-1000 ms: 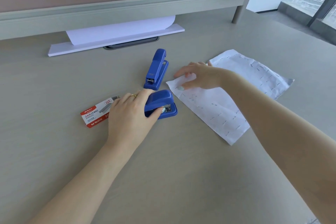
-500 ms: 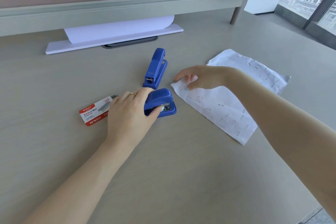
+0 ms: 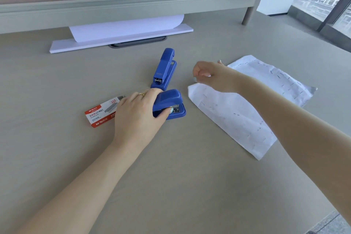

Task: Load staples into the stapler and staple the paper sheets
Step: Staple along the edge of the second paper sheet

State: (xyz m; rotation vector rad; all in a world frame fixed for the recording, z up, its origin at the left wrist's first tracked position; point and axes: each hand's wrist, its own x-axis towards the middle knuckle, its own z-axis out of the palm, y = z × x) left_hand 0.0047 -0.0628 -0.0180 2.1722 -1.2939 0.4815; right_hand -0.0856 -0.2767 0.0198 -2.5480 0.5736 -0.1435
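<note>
Left hand (image 3: 138, 116) gripping blue stapler (image 3: 169, 103), staple-dotted paper sheets (image 3: 245, 104)

Blue stapler (image 3: 169, 103) beside stapled paper sheets (image 3: 247, 104)

Glossy, seemingly plastic stapler (image 3: 168, 103); crumpled paper sheets (image 3: 247, 112)

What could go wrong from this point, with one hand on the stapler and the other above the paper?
The left hand grips the near stapler with its thumb tip close to the stapling mouth, so a press might pinch it. The right hand hovers curled over the paper sheets; a loose grip could feed them in askew. The second stapler lies close behind and might get knocked.
</note>
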